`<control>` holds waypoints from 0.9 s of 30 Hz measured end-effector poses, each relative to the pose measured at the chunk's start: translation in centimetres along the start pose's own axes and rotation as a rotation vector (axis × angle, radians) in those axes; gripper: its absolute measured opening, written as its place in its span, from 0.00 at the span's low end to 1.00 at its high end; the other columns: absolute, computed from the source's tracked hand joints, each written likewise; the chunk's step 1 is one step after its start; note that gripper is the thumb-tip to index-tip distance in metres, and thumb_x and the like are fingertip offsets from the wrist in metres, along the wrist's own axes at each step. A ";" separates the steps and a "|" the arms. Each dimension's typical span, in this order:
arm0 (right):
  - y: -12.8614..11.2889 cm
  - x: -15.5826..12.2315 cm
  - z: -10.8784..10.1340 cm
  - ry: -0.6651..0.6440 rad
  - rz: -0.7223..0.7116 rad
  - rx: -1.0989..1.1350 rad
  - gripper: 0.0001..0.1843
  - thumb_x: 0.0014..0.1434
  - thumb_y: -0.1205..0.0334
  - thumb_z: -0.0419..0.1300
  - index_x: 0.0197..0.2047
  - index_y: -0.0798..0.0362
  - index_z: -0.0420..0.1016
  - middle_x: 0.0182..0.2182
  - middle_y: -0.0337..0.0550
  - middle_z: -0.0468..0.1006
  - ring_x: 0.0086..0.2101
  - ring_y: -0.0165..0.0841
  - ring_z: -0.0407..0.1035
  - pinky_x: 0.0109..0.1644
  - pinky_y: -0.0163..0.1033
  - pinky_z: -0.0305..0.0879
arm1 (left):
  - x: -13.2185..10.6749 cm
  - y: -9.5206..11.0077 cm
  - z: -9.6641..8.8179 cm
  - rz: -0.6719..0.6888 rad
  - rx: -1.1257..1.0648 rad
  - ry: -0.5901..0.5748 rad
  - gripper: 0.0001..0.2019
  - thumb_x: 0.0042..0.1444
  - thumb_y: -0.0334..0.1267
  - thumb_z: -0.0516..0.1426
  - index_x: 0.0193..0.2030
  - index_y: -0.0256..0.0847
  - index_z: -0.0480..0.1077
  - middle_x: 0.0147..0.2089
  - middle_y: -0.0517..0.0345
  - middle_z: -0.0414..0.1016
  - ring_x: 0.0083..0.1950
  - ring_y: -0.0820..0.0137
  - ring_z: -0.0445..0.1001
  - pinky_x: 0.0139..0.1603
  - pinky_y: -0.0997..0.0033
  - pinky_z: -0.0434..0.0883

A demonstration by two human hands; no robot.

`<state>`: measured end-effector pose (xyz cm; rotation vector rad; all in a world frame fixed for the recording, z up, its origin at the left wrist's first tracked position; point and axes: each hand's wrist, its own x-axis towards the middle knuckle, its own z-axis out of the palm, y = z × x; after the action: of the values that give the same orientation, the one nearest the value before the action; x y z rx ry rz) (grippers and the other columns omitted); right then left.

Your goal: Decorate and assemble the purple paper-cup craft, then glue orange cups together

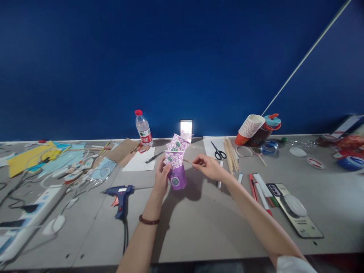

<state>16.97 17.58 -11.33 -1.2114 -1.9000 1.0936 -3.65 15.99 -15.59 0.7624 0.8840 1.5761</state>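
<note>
Near the middle of the desk, my left hand (161, 177) is wrapped round a purple paper cup craft (178, 179), thumb on its front. The lower part is plain purple with a round dark-green spot. Pink-and-white scallop patterns with green marks cover the upper part, and a patterned flap rises from the top. From the right, my right hand (209, 167) pinches a thin wooden stick (188, 162) between thumb and fingers. The stick points at the cup's right side, its tip close to the patterned wall; whether it touches I cannot tell.
A blue glue gun (121, 197) lies left of my left arm. Behind stand a water bottle (143, 129) and a lit screen (186, 131). To the right are scissors (218, 151), wooden sticks (231, 155), stacked paper cups (250, 129), markers (260, 191) and a phone (295, 212). A power strip (36, 216) lies left.
</note>
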 end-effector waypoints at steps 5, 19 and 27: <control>-0.1 -0.1 0.1 -0.022 0.026 0.003 0.09 0.58 0.56 0.59 0.36 0.53 0.70 0.31 0.42 0.78 0.32 0.34 0.73 0.37 0.40 0.68 | -0.1 0.1 0.1 0.002 0.024 0.013 0.29 0.40 0.49 0.68 0.49 0.41 0.71 0.43 0.53 0.78 0.40 0.65 0.77 0.41 0.69 0.72; 0.0 -0.1 1.3 -0.031 0.102 0.090 0.11 0.59 0.54 0.58 0.38 0.54 0.69 0.31 0.42 0.77 0.27 0.30 0.70 0.27 0.35 0.66 | -0.4 0.5 0.5 -0.034 -0.031 -0.053 0.24 0.47 0.50 0.65 0.47 0.40 0.71 0.40 0.55 0.78 0.38 0.67 0.77 0.39 0.70 0.72; -2.8 -1.4 0.3 0.254 -0.186 -0.184 0.09 0.61 0.58 0.55 0.40 0.52 0.73 0.36 0.46 0.78 0.36 0.35 0.72 0.42 0.43 0.70 | 0.1 0.7 -0.3 -0.124 -0.044 -0.049 0.27 0.45 0.51 0.66 0.50 0.40 0.70 0.42 0.55 0.78 0.41 0.62 0.77 0.40 0.66 0.72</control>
<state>16.12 15.56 -9.11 -1.1816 -1.9004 0.6460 -4.24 15.97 -15.10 0.6988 0.8424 1.4575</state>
